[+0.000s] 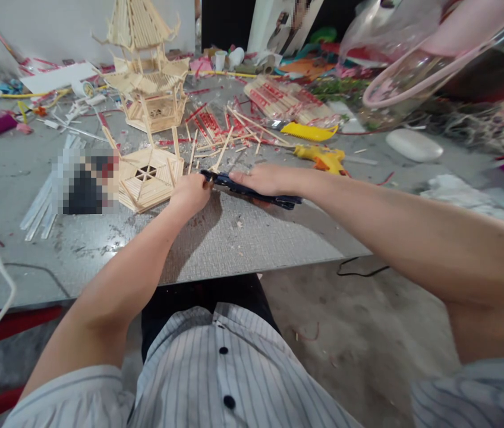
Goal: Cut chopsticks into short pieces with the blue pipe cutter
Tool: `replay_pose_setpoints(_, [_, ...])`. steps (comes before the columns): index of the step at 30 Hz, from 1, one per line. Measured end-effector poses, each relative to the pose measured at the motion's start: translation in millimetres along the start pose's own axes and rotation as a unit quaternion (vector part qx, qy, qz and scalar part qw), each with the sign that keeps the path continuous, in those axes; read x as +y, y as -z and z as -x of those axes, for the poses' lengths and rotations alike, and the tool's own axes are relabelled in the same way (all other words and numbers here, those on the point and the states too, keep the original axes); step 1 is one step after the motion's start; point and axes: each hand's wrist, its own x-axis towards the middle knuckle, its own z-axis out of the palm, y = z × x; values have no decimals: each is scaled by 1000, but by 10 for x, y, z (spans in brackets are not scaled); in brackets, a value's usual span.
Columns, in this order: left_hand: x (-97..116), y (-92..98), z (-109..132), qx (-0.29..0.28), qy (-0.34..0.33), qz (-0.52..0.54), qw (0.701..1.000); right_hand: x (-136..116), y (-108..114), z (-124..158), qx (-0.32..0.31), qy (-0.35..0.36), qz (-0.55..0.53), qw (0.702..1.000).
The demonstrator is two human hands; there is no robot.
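Observation:
My right hand [261,179] is wrapped around the handles of a dark blue hand cutter [245,189], held level above the front part of the table. At its jaws, my left hand [192,193] is closed in a pinch. A thin wooden stick [224,148] slants up from the left fingertips and the jaws; its lower end is hidden. Just left of that hand lies a hexagonal wooden-stick base [147,175] with a few upright posts. Behind it stands a tiered stick pagoda [145,83].
Loose sticks and red-and-white wrappers [210,125] lie beyond my hands. A yellow glue gun [321,157], yellow-handled cutter [309,131] and white computer mouse [413,145] are to the right. Clear glue sticks [44,202] lie left. A pink-rimmed clear container [412,83] stands at the back right.

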Motion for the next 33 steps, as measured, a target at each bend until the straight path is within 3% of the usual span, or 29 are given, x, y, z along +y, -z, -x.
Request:
replay_pose_setpoints(6, [57,6,44,-47,4,-56,997,-77,2,77,-25,-16,-2,1000])
replay_pose_setpoints(15, [114,61,86,-68,-2,-108,992,-75,-55,52,-17,-12,13,1000])
replay_pose_setpoints(19, [136,92,99,-94,4,-137,986,-63,-130,40,6,-52,-47,998])
replay_pose_setpoints(25, [114,95,89,-90,-8,-130,987,-16,-183,11,14,-51,-125,991])
replay_pose_setpoints(28, [96,94,78,-85,-8,-119,989,72,-166,-28,-33,-72,-249,965])
replay_pose_setpoints(31, [65,89,60,-79,4,-110,991,225,-152,-49,-101,-97,-387,912])
replay_pose_setpoints(33, [42,79,43,-71,12,-102,992,332,-138,-43,-103,-72,-470,873])
